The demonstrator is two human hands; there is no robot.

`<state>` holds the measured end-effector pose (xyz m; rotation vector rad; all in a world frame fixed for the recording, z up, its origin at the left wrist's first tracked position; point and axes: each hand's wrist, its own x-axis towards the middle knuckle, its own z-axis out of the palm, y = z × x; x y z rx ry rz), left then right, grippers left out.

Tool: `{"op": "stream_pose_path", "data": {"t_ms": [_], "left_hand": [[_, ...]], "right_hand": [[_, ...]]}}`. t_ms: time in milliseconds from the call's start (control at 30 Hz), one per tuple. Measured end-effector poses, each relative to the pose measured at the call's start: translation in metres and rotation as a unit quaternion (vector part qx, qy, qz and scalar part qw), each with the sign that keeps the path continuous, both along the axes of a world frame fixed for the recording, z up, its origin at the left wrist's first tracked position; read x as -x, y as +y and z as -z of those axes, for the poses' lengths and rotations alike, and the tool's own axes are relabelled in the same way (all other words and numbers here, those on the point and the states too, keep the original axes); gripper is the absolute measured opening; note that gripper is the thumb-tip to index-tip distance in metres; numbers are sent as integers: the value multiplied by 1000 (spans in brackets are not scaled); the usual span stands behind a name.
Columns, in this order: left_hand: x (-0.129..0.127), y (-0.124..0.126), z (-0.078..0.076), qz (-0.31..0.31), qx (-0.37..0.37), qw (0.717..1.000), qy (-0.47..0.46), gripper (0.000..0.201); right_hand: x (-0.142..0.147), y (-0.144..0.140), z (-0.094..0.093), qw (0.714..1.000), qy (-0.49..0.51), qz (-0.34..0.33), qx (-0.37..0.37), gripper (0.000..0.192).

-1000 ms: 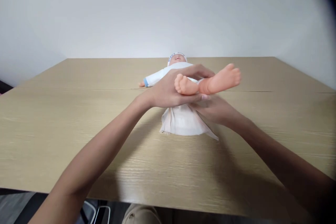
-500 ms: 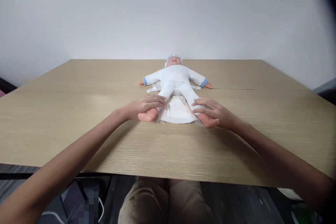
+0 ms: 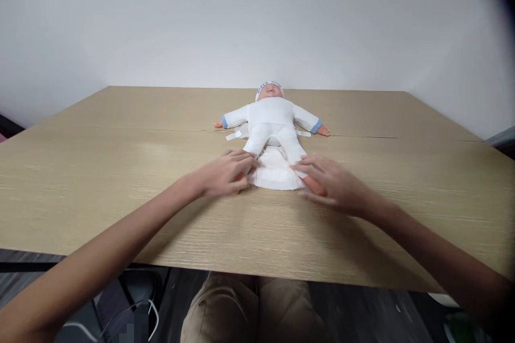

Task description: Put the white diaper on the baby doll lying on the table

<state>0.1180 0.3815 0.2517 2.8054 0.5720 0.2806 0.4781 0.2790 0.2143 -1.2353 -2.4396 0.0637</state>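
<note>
A baby doll [image 3: 271, 112] in a white suit with blue cuffs and a printed cap lies on its back, legs spread towards me. Under its hips and between its legs lies an opened white diaper [image 3: 277, 176], its tabs spread out at both sides of the waist. My left hand [image 3: 230, 172] is closed around the doll's lower leg and foot on the left, mostly hiding that foot. Around the other foot curve the fingers and thumb of my right hand [image 3: 336, 182], slightly blurred, with part of the foot showing between them.
The wooden table [image 3: 140, 182] has a seam running across it behind the doll's waist. A pale wall [image 3: 257, 21] stands behind the table. Below the front edge are my knees [image 3: 253, 311], a white cable [image 3: 155, 316] and dark items on the left.
Both hands have shifted down onto the doll's feet, with thumbs now below them. The feet, plainly visible before, are now largely covered. The view has moved slightly.
</note>
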Motion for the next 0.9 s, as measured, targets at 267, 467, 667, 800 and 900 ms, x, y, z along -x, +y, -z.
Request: {"op": "stream_pose_path", "data": {"t_ms": [267,467,667,800,900], "left_hand": [[-32,-17,15,-150,-77,986,4,17],[-56,64,-18,-192,87,952,-223,33],[-90,162,-3,-229,365,824,-367,37],[-82,160,15,-267,438,776,-367,41],[-63,128,17,-233,497,765,-336,49]], "right_hand": [[27,9,7,993,7,89,-75,27],[15,93,-31,965,218,136,-53,25],[22,199,-35,887,369,245,126,38],[24,197,-20,879,388,217,175,46],[19,162,-12,880,388,176,211,54]]}}
